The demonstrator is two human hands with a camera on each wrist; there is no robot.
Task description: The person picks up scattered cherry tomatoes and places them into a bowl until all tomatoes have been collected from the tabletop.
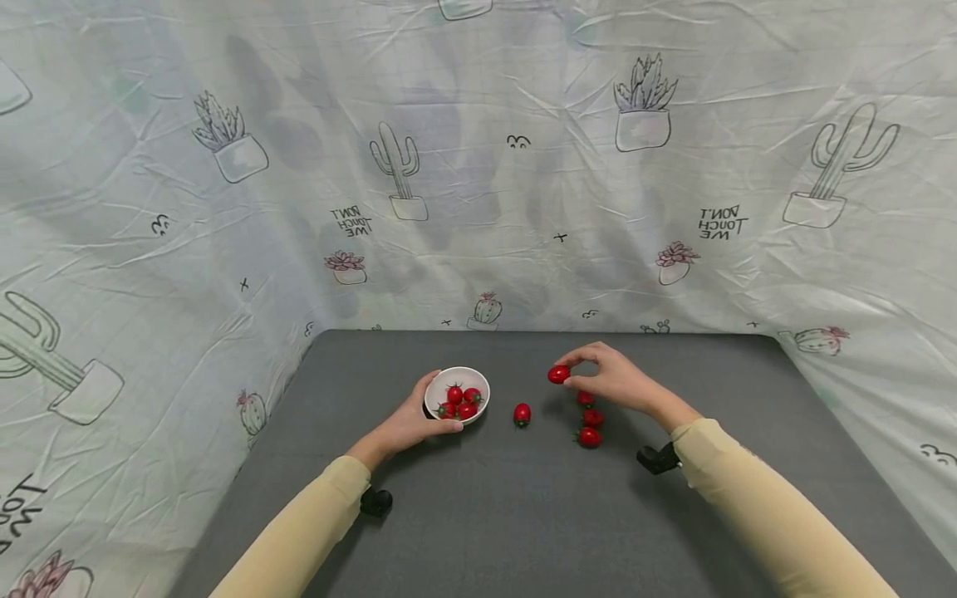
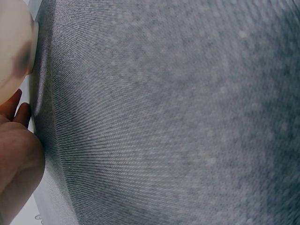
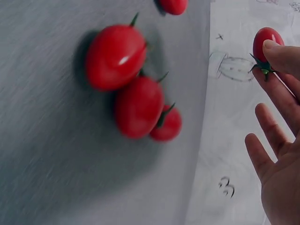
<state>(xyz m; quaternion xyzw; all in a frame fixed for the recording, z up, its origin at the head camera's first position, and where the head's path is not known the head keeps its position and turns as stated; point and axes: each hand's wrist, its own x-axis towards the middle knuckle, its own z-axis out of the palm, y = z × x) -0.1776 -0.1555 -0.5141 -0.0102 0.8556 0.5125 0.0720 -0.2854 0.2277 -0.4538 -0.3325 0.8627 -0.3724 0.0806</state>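
A small white bowl [image 1: 439, 389] with several cherry tomatoes [image 1: 467, 410] in it stands left of centre in the head view. My left hand [image 1: 409, 423] grips its left side, thumb along the near edge. In the left wrist view only part of the bowl [image 2: 16, 47] and some fingers [image 2: 22, 115] show. Above the table, my right hand [image 1: 616, 380] pinches a red cherry tomato [image 1: 558, 374]; its green stalk end [image 3: 265, 69] points down in the right wrist view. Below that hand, three cherry tomatoes [image 1: 590, 437] lie in a row.
One more cherry tomato [image 1: 522, 414] lies alone between the bowl and the row. The table [image 1: 508, 515] has a dark grey top. A pale cloth [image 1: 478, 208] printed with cacti hangs behind it and at the sides. Each wrist carries a black camera [image 1: 658, 458].
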